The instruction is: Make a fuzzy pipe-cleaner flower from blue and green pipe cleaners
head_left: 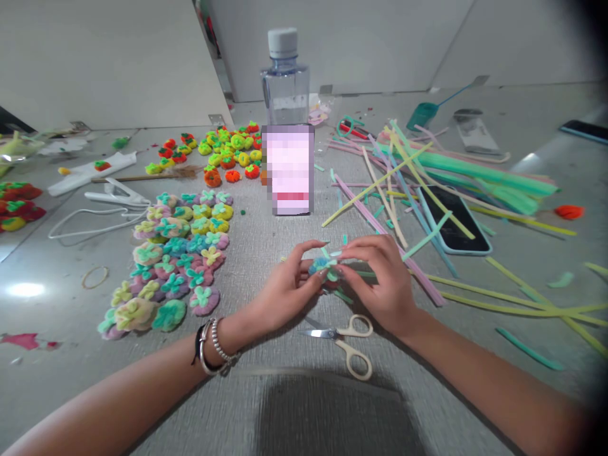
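Above the scissors (342,342), both hands' fingers (317,273) pinch a fuzzy piece (323,266).

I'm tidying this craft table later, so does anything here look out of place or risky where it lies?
Yes. A phone lies face up under loose pipe cleaners, partly buried. Open scissors lie beside the right hand. Both hands, left hand too, pinch a small fuzzy piece. Cut scraps dot the table.

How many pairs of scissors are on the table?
2: cream-handled scissors lie just in front of the hands; red-handled scissors lie far back beside the bottle. Others may be hidden.
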The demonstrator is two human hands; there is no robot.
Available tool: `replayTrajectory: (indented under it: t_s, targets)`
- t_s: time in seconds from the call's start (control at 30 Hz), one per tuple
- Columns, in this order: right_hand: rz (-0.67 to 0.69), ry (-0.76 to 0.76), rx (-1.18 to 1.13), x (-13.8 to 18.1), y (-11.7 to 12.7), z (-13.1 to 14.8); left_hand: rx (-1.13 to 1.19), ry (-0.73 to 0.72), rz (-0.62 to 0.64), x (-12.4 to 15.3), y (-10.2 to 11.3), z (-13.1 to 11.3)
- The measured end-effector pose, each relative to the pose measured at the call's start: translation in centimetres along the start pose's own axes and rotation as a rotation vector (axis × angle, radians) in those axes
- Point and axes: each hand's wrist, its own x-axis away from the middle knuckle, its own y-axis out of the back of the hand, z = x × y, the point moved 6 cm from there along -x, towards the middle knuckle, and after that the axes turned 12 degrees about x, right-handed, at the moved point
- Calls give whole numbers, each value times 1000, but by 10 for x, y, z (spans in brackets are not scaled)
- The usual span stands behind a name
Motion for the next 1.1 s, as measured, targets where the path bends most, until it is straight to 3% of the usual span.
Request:
replayTrajectory:
  t_s: [0.23, 0.67, 1.1]
  targets:
    - [37, 57, 28, -1, -2, 3, -212, -33, -29, -1, 5, 1]
    - [169, 202, 51, 2, -9, 14, 224, 25, -164, -6, 11, 1]
    - [132, -4, -119, -3, -6, -3, 71, 23, -63, -6, 4, -2]
